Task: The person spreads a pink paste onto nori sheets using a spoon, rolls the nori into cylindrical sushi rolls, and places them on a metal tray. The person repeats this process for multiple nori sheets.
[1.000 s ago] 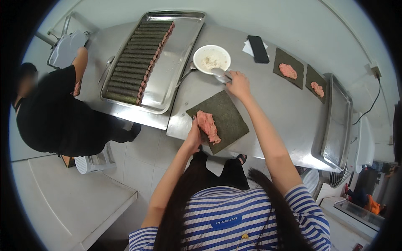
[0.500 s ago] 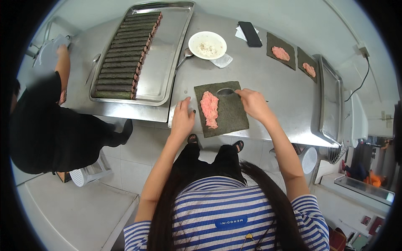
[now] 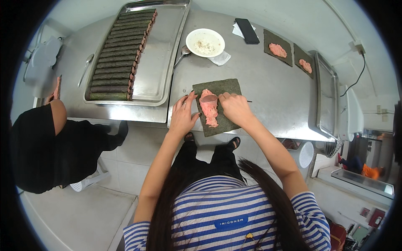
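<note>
A dark green seaweed sheet point(image 3: 229, 121) lies on the metal table in front of me. Pink minced meat point(image 3: 210, 118) is spread in a long strip along its left side. My right hand point(image 3: 235, 109) is closed on a spoon point(image 3: 208, 99), whose bowl rests on the upper part of the meat; a bit of the handle sticks out past my knuckles. Beside the sheet's left edge is my left hand point(image 3: 183, 113), fingers apart and holding nothing, with its fingertips at the edge.
Seaweed rolls point(image 3: 115, 58) line a metal tray point(image 3: 157, 79) at left. Behind the sheet stand a white bowl point(image 3: 205, 43) and a second spoon point(image 3: 183, 54). A phone point(image 3: 247, 31), two meat-topped sheets point(image 3: 282, 42) and another tray point(image 3: 325, 96) are right. A person point(image 3: 54, 150) stands left.
My right hand has moved left with the spoon, from bare seaweed onto the meat. My left hand has shifted slightly toward the sheet's edge. The person at left has leaned or turned.
</note>
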Available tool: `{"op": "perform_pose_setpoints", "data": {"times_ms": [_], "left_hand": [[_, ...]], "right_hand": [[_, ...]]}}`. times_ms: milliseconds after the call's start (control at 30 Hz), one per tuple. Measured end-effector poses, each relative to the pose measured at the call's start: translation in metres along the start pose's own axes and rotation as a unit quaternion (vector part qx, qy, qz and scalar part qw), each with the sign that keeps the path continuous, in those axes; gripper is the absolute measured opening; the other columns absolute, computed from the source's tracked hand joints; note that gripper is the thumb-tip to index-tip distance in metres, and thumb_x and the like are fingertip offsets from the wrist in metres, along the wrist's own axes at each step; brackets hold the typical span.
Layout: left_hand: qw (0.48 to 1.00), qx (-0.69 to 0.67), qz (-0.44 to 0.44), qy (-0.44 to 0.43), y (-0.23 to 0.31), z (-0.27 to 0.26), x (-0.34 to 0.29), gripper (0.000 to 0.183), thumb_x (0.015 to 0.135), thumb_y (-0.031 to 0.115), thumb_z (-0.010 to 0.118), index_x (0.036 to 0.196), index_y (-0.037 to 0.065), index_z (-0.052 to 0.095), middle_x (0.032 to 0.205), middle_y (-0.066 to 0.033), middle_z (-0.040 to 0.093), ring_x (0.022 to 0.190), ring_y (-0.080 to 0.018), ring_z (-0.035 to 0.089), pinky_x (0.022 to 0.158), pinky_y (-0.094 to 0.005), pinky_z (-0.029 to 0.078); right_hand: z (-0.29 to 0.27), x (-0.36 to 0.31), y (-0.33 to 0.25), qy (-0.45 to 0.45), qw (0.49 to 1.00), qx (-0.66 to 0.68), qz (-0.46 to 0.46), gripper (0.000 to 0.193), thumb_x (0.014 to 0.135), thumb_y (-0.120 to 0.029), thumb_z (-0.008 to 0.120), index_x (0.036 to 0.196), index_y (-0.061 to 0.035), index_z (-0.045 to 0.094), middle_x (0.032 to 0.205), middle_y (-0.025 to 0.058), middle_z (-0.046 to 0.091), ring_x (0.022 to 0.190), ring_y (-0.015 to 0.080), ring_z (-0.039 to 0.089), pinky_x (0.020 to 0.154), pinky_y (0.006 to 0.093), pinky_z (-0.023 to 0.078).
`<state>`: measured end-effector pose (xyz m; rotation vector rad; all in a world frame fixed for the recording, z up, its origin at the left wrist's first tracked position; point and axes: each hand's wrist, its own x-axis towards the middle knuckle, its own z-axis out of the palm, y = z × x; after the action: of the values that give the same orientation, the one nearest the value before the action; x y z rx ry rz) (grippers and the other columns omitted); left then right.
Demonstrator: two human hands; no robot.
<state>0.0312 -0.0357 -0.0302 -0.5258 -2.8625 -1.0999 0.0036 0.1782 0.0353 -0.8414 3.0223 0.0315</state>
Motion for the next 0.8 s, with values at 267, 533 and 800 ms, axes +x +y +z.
{"op": "perform_pose_setpoints", "data": {"times_ms": [267, 533, 800], "left_hand": [[1.0, -0.022, -0.005, 0.004, 0.0, -0.002, 0.001, 0.088, 0.073, 0.014, 0.074, 0.145, 0.006, 0.025, 0.136, -0.005, 0.051, 0.127, -0.033, 0.041, 0.107, -0.0447, 0.03], [1.0, -0.006, -0.007, -0.004, 0.0, -0.004, 0.003, 0.09, 0.072, 0.016, 0.075, 0.145, 0.003, 0.024, 0.134, -0.006, 0.051, 0.126, -0.0336, 0.042, 0.106, -0.0456, 0.031], [1.0, -0.002, 0.0, -0.005, 0.003, -0.008, 0.004, 0.091, 0.071, 0.016, 0.075, 0.145, 0.002, 0.022, 0.134, -0.0066, 0.051, 0.125, -0.0335, 0.042, 0.105, -0.0455, 0.032]], "right_hand": [[0.005, 0.022, 0.01, 0.01, 0.999, 0.053, 0.01, 0.011, 0.072, -0.014, 0.061, 0.074, -0.0037, 0.065, 0.078, 0.0152, 0.065, 0.07, 0.0321, 0.067, 0.059, 0.043, 0.053], [0.0, 0.049, 0.015, -0.032, 0.997, 0.064, 0.022, 0.015, 0.072, -0.013, 0.062, 0.074, -0.0004, 0.069, 0.084, 0.0199, 0.066, 0.075, 0.0357, 0.067, 0.064, 0.0445, 0.053], [-0.001, 0.07, 0.023, -0.103, 0.988, 0.085, 0.075, 0.02, 0.072, -0.014, 0.059, 0.08, 0.0014, 0.068, 0.091, 0.0226, 0.067, 0.082, 0.0392, 0.067, 0.073, 0.0471, 0.053]]}}
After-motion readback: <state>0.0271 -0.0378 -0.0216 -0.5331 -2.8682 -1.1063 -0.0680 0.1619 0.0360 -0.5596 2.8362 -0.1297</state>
